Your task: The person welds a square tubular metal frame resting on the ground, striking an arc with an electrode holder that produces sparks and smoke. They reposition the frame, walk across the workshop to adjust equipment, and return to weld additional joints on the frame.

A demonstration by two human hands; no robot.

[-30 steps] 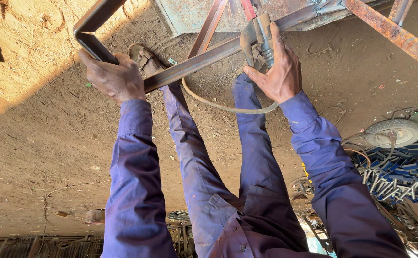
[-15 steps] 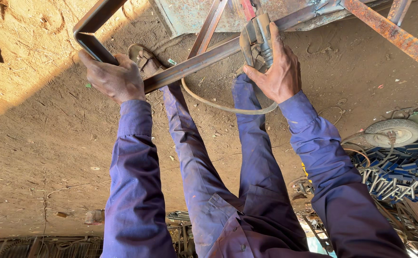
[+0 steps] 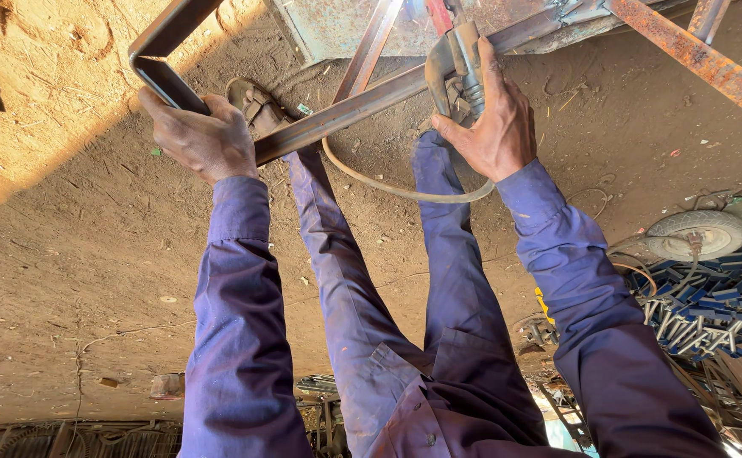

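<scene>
Observation, head view. A rusty rectangular steel tube frame (image 3: pixel 345 110) is being worked over bare dirt ground (image 3: pixel 66 254); all places below are given relative to this frame.

Left hand (image 3: pixel 201 140): closed over the frame at its near corner, where the long diagonal bar meets the short dark end bar. Fingers are wrapped fully round the tube, no gap seen; the frame is pinned there.

Right hand (image 3: pixel 494 127): closed round the handle of a welding electrode holder (image 3: pixel 456 59), held just above the long bar, well along it from the left hand. The grip is tight, thumb on the near side. The holder's tip is hidden by the hand; whether it touches the bar cannot be told. A cable (image 3: pixel 396 188) loops from the holder down below the bar.

A sandalled foot (image 3: pixel 256 106) is set against the bar just beside the left hand.

Judgement on doing this step well: the frame should be kept still by left hand and foot together, the holder steadied with a firm wrist, and the cable kept slack and away from the joint. The left hand should be kept well apart from the heated spot.

Beyond the frame: 1 grey metal sheet (image 3: pixel 345 25). To the right: 1 small wheel (image 3: pixel 697 233) and blue scrap pieces (image 3: pixel 710 297).
</scene>
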